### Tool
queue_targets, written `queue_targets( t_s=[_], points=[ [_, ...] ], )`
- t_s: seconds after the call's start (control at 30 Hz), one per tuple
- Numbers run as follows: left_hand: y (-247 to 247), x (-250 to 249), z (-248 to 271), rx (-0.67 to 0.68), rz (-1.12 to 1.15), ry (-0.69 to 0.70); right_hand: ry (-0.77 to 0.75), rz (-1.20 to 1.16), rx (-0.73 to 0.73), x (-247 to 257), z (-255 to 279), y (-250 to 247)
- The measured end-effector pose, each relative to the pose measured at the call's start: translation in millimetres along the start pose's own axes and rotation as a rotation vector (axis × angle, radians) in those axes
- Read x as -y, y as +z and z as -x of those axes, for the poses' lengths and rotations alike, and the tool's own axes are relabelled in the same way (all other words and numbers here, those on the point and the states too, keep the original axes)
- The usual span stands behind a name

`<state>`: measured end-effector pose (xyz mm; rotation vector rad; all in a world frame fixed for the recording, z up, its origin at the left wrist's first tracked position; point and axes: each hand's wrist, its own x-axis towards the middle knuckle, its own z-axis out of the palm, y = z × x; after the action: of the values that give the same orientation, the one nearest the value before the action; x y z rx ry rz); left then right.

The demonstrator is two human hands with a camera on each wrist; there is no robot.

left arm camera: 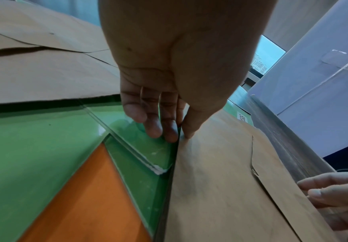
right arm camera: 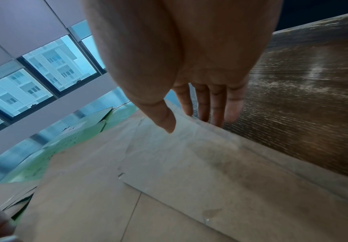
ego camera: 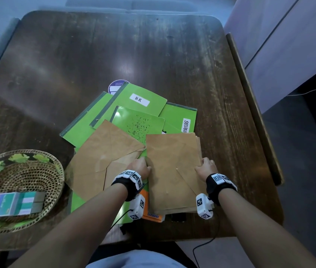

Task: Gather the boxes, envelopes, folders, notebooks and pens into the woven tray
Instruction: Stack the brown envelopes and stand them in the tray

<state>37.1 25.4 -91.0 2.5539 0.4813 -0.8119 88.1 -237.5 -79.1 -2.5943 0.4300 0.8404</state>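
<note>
Dark wooden table (ego camera: 172, 55) bearing a brown envelope stack (ego camera: 172, 171) atop green folders (ego camera: 139, 105), pinched at its side edges by left hand (ego camera: 140, 167) and right hand (ego camera: 206, 166); lift level, edges squared, toward woven tray (ego camera: 56, 182) with boxes at near left

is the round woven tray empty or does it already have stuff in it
Not empty: teal and white boxes lie across the round woven tray's near side.

Far half of the table (ego camera: 114, 51) lies bare; boxes (ego camera: 8, 205) fill the woven tray's (ego camera: 56, 171) near side
</note>
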Motion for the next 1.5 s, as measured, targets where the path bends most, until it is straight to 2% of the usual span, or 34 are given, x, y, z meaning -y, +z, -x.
queue_targets(
  t_s=[0.4, 0.5, 0.6, 0.67, 0.73, 0.87, 1.0, 1.13, 1.3, 1.4, 1.5],
  points=[
    [1.2, -5.3, 4.1, -0.056, 0.109, 0.044, -0.012, -0.036, 0.062, -7.1, -1.4, -5.4],
    [-1.8, -4.2, 8.0, -0.04, 0.141, 0.051, -0.004, -0.002, 0.008, -0.7, 1.1, -2.3],
    [-15.1, 10.7, 10.0, -0.09, 0.191, -0.005, -0.156, 0.078, -0.125, 29.1, 11.0, -0.6],
    [-27.0, 24.5, 10.0, -0.145, 0.185, -0.036, -0.259, 0.086, -0.148, 54.9, 17.1, 1.3],
    [-40.2, 46.0, 8.0, -0.195, 0.204, -0.07, -0.338, 0.05, -0.083, 86.1, 23.8, 9.3],
    [-67.0, 96.1, 0.5, -0.32, 0.194, -0.136, -0.41, 0.063, 0.159, 149.1, 43.4, 43.7],
    [-94.7, 145.9, -8.1, -0.381, 0.148, -0.261, -0.334, 0.092, 0.337, 192.3, 65.6, 84.6],
    [-114.6, 184.0, -17.0, -0.257, 0.104, -0.354, -0.15, 0.01, 0.37, 210.5, 72.5, 106.8],
    [-125.6, 207.3, -24.9, -0.195, 0.101, -0.271, 0.036, -0.249, 0.329, 218.1, 63.0, 126.0],
    [-131.2, 212.9, -28.0, -0.184, 0.209, -0.212, 0.116, -0.375, 0.309, 220.0, 58.7, 129.4],
    [-138.4, 214.5, -28.8, -0.165, 0.34, -0.124, 0.132, -0.514, 0.26, 220.7, 58.2, 126.7]
  ],
)
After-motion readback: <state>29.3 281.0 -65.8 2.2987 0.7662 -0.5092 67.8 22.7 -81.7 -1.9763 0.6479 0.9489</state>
